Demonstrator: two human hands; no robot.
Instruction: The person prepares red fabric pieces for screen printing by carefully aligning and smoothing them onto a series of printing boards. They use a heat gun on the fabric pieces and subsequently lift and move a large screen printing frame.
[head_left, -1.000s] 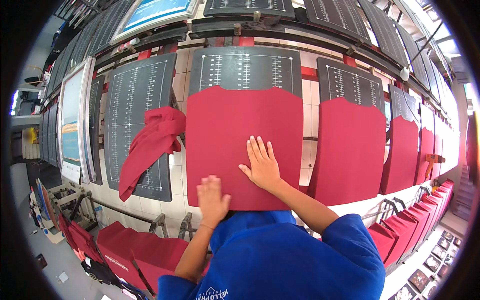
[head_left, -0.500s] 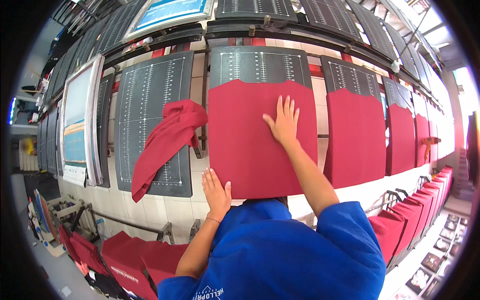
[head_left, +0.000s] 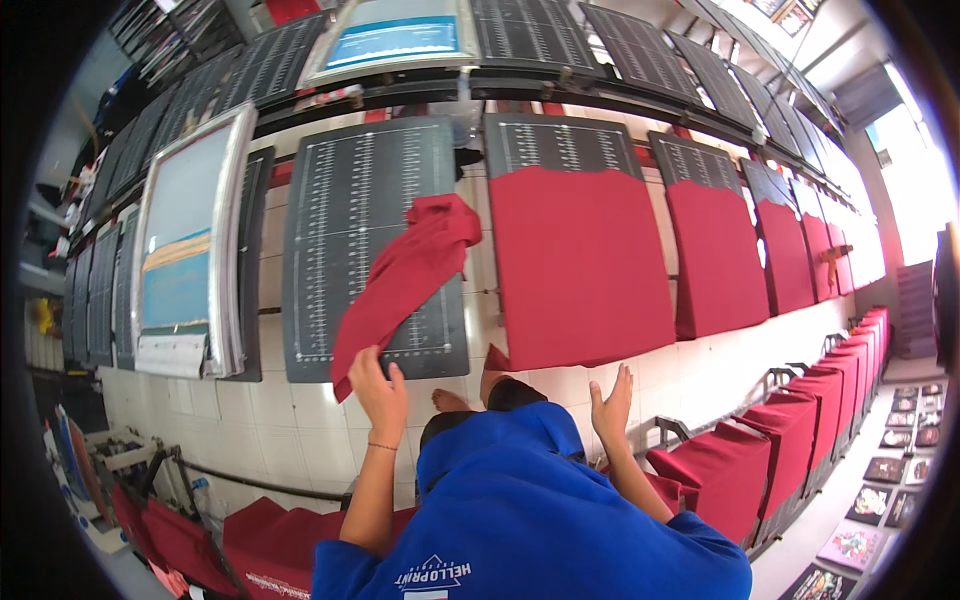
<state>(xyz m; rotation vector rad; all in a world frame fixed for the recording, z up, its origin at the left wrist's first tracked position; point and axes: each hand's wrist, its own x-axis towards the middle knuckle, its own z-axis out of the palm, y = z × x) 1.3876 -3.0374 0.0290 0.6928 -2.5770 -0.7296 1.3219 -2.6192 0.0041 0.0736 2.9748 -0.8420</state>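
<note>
Rows of dark printing pallets line the tiled workshop; at least five carry flat red shirts. Left hand pinches the hem of one crumpled red shirt above its fingers. Right hand hangs free, fingers spread, below the nearest flat red shirt.

A long row of flat boards runs from left to right, sloping away toward the far side. A loose cloth lies bunched on the ruled board left of centre; its lower end hangs to the near edge, where the left hand touches it. Just right of that board, the next board carries a spread cloth over its near part. The right hand is just near of that cloth, apart from it. Further right, more covered boards follow in line. Left of the ruled board a framed screen stands tilted. Nearer, below the row, stacked cloth pieces sit on racks at right.
</note>
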